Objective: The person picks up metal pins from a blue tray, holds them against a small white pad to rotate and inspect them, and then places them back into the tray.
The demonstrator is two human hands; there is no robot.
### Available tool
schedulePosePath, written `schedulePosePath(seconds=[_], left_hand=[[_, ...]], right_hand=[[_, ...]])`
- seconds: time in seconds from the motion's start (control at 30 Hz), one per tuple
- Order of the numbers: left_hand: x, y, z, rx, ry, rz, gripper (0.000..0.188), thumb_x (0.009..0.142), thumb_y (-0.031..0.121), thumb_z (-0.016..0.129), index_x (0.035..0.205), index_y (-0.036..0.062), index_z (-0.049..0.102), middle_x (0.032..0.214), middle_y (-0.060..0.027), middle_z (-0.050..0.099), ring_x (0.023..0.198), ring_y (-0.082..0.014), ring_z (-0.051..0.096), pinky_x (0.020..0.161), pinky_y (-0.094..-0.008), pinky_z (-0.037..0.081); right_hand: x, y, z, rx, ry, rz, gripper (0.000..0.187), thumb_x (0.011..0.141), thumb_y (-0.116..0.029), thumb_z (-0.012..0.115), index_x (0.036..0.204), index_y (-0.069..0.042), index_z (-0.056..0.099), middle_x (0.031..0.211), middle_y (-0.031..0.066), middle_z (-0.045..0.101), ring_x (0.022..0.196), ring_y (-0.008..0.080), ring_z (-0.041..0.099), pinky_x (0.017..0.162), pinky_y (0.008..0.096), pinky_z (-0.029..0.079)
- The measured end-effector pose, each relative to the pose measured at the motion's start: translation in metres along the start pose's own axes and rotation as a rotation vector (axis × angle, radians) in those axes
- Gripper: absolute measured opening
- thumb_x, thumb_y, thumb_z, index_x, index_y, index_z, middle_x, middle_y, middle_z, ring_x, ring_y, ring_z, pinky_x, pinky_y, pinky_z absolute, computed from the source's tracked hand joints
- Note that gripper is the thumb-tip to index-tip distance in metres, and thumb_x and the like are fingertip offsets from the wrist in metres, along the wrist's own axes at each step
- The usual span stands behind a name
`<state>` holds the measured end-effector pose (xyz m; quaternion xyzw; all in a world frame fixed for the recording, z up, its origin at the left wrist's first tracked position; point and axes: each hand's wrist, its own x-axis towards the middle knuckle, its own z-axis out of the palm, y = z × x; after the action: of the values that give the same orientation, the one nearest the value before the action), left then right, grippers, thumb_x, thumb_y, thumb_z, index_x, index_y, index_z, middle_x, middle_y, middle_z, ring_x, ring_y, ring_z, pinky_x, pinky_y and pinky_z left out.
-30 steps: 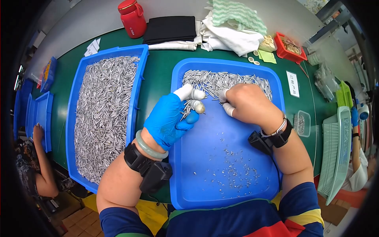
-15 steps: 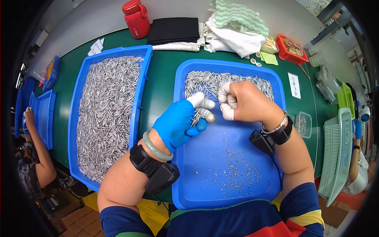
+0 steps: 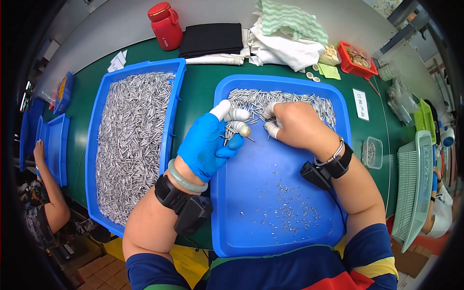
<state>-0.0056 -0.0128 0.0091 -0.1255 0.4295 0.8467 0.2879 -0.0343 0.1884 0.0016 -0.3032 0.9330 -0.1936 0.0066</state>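
Note:
My left hand (image 3: 205,145), in a blue glove with white finger cots, curls over the left part of a blue tray (image 3: 222,203). It is closed on several slim silver metal pins that look like rivets (image 3: 229,130), their ends poking out between the fingers. Just to its right, my right hand (image 3: 299,123) has white cots on thumb and forefinger. Those tips pinch close together, with a thin pin end showing below them. Behind both hands a band of the same rivets (image 3: 309,99) lies along the tray's far side. Tiny shiny bits (image 3: 290,210) are scattered on its near floor.
At left stands a second blue tray (image 3: 92,159) heaped with rivets. A red flask (image 3: 165,29), black cloth (image 3: 211,39) and white cloths (image 3: 285,46) line the back. A small clear box (image 3: 372,152) and green baskets (image 3: 411,188) are at right. Other people sit at both sides.
My left hand has shifted a little left, away from the right, and rivet ends now show beneath its fingers. The right hand has moved slightly left and down, still pinching.

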Motion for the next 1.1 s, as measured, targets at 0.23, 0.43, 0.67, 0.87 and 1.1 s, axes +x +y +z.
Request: schedulePosePath(seconds=[0.23, 0.43, 0.67, 0.87, 1.1], left_hand=[[0.0, 0.0, -0.004, 0.015, -0.033, 0.026, 0.034, 0.091, 0.033, 0.04, 0.092, 0.0034, 0.057, 0.07, -0.0065, 0.056, 0.049, -0.0076, 0.038, 0.037, -0.0165, 0.025], [0.002, -0.002, -0.005, 0.018, -0.041, 0.023, 0.033, 0.091, 0.033, 0.041, 0.092, 0.0041, 0.057, 0.069, -0.0063, 0.056, 0.049, -0.0077, 0.039, 0.038, -0.0168, 0.025], [0.0, -0.005, -0.003, 0.059, -0.034, 0.011, 0.033, 0.09, 0.033, 0.041, 0.092, 0.004, 0.057, 0.069, -0.0057, 0.056, 0.049, -0.0073, 0.04, 0.037, -0.0169, 0.025], [0.001, -0.012, 0.001, 0.103, -0.072, -0.09, 0.036, 0.091, 0.037, 0.04, 0.093, 0.0043, 0.056, 0.068, -0.0051, 0.056, 0.048, -0.0073, 0.041, 0.037, -0.0166, 0.026], [-0.002, -0.018, 0.015, 0.095, -0.107, -0.201, 0.055, 0.092, 0.047, 0.026, 0.095, 0.0013, 0.056, 0.071, -0.0102, 0.058, 0.047, -0.0079, 0.042, 0.037, -0.0163, 0.027]], right_hand=[[0.002, -0.005, 0.008, -0.119, -0.069, 0.046, 0.008, 0.069, -0.014, 0.06, 0.072, -0.007, 0.059, 0.063, 0.0136, 0.059, 0.059, 0.0307, 0.058, 0.056, 0.0394, 0.046], [-0.001, -0.007, 0.003, -0.11, -0.128, 0.003, 0.006, 0.067, -0.013, 0.059, 0.068, -0.007, 0.058, 0.062, 0.013, 0.059, 0.058, 0.0309, 0.058, 0.055, 0.0393, 0.046], [0.0, 0.0, 0.002, -0.122, -0.121, -0.075, 0.008, 0.063, -0.012, 0.062, 0.067, -0.006, 0.058, 0.058, 0.011, 0.056, 0.05, 0.0267, 0.055, 0.049, 0.0357, 0.044], [-0.003, -0.017, -0.019, 0.498, -0.079, 0.102, 0.013, 0.066, -0.007, 0.066, 0.075, -0.004, 0.057, 0.051, -0.0001, 0.048, 0.047, 0.0063, 0.044, 0.046, 0.0219, 0.036], [-0.006, -0.03, -0.023, 0.724, -0.149, 0.034, 0.014, 0.073, -0.006, 0.063, 0.086, -0.002, 0.059, 0.06, -0.0044, 0.051, 0.053, 0.001, 0.041, 0.048, 0.0174, 0.035]])
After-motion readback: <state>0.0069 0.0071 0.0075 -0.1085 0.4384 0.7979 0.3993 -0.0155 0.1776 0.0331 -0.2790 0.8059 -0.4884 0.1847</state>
